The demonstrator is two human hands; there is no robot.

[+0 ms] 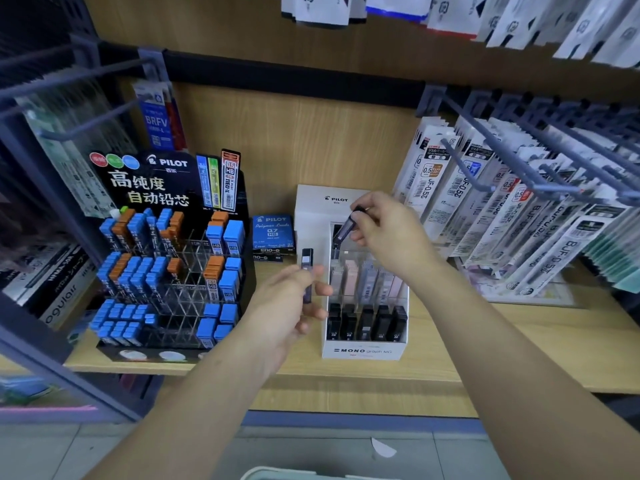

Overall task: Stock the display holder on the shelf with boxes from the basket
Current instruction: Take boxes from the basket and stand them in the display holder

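A white display holder (pixel 362 351) marked MONO graph MG stands on the wooden shelf, with a front row of black lead boxes and a middle row of pale ones. My right hand (pixel 388 230) holds a slim dark box (pixel 346 226), tilted, its lower end at the holder's back row. My left hand (pixel 291 306) is just left of the holder and grips another slim dark box (pixel 307 271), held upright. At the bottom edge only the pale green rim of the basket (pixel 277 474) shows.
A black Pilot lead display (pixel 166 258) with blue and orange boxes stands to the left, and a blue Pilot carton (pixel 273 233) sits behind. Refill packs hang on pegs at right (pixel 519 216) and left. The shelf's front edge (pixel 346 375) runs below the holder.
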